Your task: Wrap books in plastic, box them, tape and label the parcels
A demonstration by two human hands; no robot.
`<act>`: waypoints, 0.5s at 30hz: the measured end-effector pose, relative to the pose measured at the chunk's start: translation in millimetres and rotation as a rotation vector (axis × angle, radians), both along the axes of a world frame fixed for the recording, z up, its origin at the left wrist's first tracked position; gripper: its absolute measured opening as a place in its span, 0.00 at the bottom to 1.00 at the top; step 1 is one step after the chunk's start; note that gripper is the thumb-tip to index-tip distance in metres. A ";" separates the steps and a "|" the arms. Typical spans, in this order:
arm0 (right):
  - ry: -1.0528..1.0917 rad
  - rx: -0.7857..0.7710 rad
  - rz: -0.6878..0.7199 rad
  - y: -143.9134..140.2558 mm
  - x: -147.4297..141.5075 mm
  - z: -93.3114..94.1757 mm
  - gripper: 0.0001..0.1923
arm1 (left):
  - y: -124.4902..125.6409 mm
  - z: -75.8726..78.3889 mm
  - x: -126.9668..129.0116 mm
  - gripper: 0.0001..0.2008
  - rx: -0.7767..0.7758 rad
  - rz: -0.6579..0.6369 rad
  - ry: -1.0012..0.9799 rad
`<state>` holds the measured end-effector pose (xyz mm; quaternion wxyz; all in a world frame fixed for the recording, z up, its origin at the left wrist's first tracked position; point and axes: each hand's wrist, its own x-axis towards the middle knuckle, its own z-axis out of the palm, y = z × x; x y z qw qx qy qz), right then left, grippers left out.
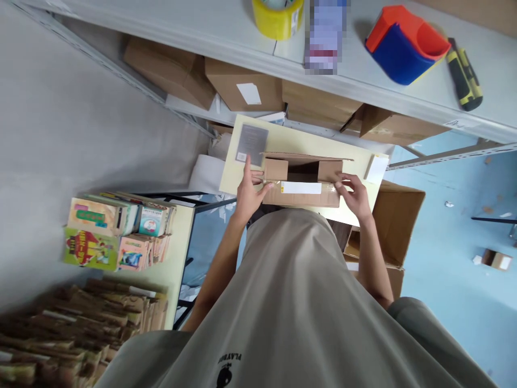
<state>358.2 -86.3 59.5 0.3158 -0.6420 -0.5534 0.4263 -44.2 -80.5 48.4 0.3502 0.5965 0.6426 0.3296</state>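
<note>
A small cardboard box [301, 199] stands on the pale tabletop [319, 143] in front of my body. Its top is open, with side flaps folded inward and a dark gap between them. A white label [301, 187] is stuck along its near edge. My left hand [251, 189] grips the box's left end, thumb on the near edge and index finger stretched forward. At the right end, my right hand [355, 195] pinches the near corner between thumb and fingers. A grey book or packet [251, 143] with a barcode lies beyond my left hand.
Above the table, a shelf [226, 32] carries yellow tape [278, 19], a red-blue holder [404, 46] and a yellow-black cutter [464, 75]. Larger boxes [246, 83] sit beneath it. Stacked books [121, 226] are at left; an open carton [398, 221] stands at right.
</note>
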 end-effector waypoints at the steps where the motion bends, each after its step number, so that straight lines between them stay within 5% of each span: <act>1: -0.024 0.015 -0.003 -1.1 1.1 0.1 0.42 | 1.5 2.0 0.3 0.51 0.002 -0.040 0.018; 4: -0.106 0.073 0.005 0.0 7.8 -1.7 0.61 | 9.2 13.3 0.0 0.56 0.018 -0.160 0.082; 6: -0.154 0.109 0.037 3.3 12.5 -2.2 0.64 | 15.3 21.6 -0.8 0.54 0.019 -0.202 0.119; 10: -0.218 0.166 0.065 8.0 15.6 2.5 0.49 | 22.6 28.1 -2.6 0.35 0.017 -0.236 0.174; 15: -0.234 0.135 0.099 3.2 8.6 10.0 0.35 | 17.8 13.0 -2.1 0.19 0.031 -0.229 0.115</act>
